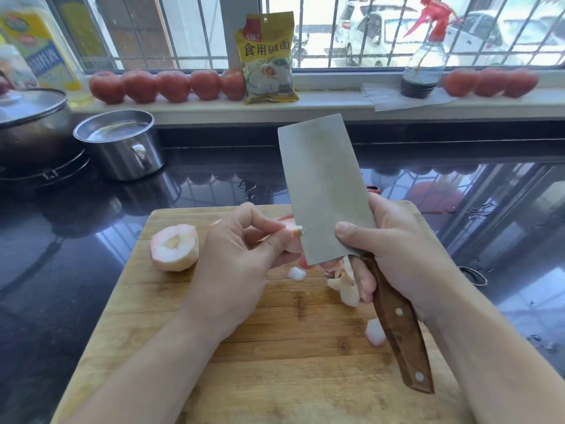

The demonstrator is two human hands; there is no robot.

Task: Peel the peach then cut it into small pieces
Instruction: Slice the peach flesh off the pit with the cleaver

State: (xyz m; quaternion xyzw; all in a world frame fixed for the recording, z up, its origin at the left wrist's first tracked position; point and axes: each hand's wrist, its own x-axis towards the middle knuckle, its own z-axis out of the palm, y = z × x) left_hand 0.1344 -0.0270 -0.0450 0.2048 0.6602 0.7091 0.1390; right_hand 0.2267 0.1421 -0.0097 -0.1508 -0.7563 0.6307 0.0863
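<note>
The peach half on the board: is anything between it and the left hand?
Nothing visible. The peach half lies bare on the board, just left of the left hand, which pinches a peach piece against the cleaver.

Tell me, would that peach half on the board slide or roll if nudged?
The peach half is peeled and looks wet, so probably slippery. It seems to rest on its rounded side, cut face up, so it may rock. The flesh likely bruises easily.
</note>
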